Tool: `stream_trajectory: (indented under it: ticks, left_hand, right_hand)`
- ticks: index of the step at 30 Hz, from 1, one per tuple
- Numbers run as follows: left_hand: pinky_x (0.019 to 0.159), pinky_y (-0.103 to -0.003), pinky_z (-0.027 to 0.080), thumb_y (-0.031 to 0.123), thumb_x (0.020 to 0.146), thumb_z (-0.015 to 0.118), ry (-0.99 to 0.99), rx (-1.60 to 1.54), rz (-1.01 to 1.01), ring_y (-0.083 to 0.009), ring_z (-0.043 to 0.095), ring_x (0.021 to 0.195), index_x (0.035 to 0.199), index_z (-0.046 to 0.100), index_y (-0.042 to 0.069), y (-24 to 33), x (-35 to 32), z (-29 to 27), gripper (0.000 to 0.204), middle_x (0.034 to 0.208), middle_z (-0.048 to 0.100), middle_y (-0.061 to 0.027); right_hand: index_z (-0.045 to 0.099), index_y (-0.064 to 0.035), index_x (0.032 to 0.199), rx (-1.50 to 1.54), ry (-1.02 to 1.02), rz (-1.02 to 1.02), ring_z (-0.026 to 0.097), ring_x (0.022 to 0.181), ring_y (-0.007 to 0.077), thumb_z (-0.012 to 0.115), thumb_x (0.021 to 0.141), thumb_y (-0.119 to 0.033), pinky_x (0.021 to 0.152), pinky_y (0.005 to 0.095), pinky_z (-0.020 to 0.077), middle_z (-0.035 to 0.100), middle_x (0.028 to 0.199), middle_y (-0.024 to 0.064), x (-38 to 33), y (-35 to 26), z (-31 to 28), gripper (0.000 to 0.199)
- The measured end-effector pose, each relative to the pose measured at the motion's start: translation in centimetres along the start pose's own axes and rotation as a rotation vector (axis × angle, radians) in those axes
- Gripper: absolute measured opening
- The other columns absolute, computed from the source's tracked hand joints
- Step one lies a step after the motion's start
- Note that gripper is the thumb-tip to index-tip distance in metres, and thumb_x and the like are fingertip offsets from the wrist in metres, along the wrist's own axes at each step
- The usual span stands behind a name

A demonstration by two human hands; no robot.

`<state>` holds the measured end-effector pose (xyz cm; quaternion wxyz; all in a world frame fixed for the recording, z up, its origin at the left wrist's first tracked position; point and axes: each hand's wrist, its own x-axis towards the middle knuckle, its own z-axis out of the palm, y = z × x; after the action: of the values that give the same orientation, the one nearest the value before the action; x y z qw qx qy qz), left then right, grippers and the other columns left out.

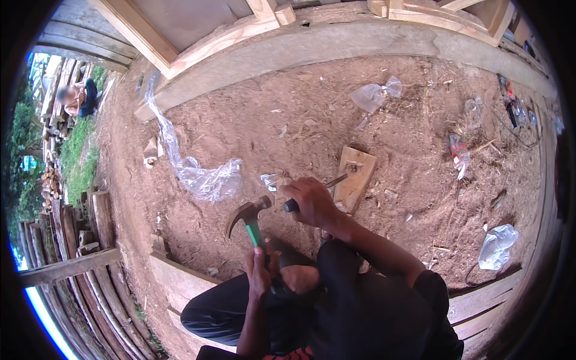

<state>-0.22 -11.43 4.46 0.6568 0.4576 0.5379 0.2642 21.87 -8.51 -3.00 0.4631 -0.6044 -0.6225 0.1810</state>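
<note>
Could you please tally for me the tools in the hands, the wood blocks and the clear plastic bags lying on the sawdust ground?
Claw hammer, in the left hand: 1
Chisel-like tool, in the right hand: 1
Flat wood block: 1
Clear plastic bags or sheets: 3
Total: 6

- Long clear plastic wrapper [198,171], crumpled, lying on the dirt ground [408,102] at left.
- Clear plastic bag [375,95], upper middle.
- White crumpled plastic bag [497,246], lower right.
- Small red-and-white packet [459,151], at right.
</note>
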Motion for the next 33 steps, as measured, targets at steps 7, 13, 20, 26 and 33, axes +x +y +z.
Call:
stream_trajectory:
  ticks: [7, 13, 20, 26, 33]
  left_hand:
    - [0.046, -0.021, 0.032, 0.043, 0.103, 0.036, 0.023, -0.021, -0.059, -0.006, 0.035, 0.045, 0.103, 0.055, 0.005, 0.1, -0.6, -0.4, 0.042, 0.059, 0.044, 0.0015]
    - [0.049, -0.021, 0.036, 0.046, 0.103, 0.035, -0.011, -0.106, -0.047, -0.0065, 0.032, 0.043, 0.096, 0.052, 0.006, 1.0, -0.6, -0.2, 0.044, 0.054, 0.037, 0.0029]
    - [0.062, -0.024, 0.047, 0.047, 0.103, 0.035, -0.017, -0.064, 0.011, -0.007, 0.032, 0.041, 0.093, 0.05, 0.005, 0.1, -0.3, -0.4, 0.046, 0.053, 0.037, 0.0034]
    - [0.058, -0.025, 0.045, 0.046, 0.102, 0.035, -0.022, -0.063, -0.045, -0.0079, 0.035, 0.042, 0.093, 0.05, 0.004, 0.1, -0.4, -0.4, 0.046, 0.054, 0.038, 0.0029]
    - [0.048, -0.026, 0.037, 0.046, 0.102, 0.036, 0.166, 0.11, 0.254, -0.0104, 0.041, 0.047, 0.092, 0.049, 0.003, -2.8, -1.4, 0.2, 0.046, 0.058, 0.043, 0.0003]
  right_hand:
    - [0.06, -0.0081, 0.077, -0.005, -0.229, -0.022, 0.064, 0.063, 0.0338, 0.072, 0.063, -0.022, 0.06, 0.0452, 0.0506, 0.063, 0.065, 0.0107, 0.1, 0.8, -1.4, 0.023]
    - [0.059, -0.0093, 0.072, -0.029, -0.301, 0.026, 0.064, 0.062, 0.0344, 0.071, 0.061, -0.024, 0.058, 0.0455, 0.0505, 0.063, 0.063, 0.0108, -0.2, 1.5, -0.8, 0.022]
    - [0.058, -0.0091, 0.074, 0.007, -0.269, 0.04, 0.064, 0.063, 0.0346, 0.072, 0.06, -0.025, 0.059, 0.0453, 0.0505, 0.064, 0.065, 0.0108, -0.2, 1.7, -0.3, 0.025]
    - [0.058, -0.0095, 0.073, 0.013, -0.27, 0.032, 0.064, 0.064, 0.0347, 0.071, 0.062, -0.027, 0.058, 0.0457, 0.0498, 0.063, 0.065, 0.0111, -0.1, 1.8, -0.4, 0.024]
    - [0.058, -0.0095, 0.073, 0.035, -0.263, 0.057, 0.064, 0.062, 0.0357, 0.071, 0.062, -0.027, 0.057, 0.0467, 0.0494, 0.062, 0.063, 0.0124, 0.3, 2.0, -0.7, 0.024]
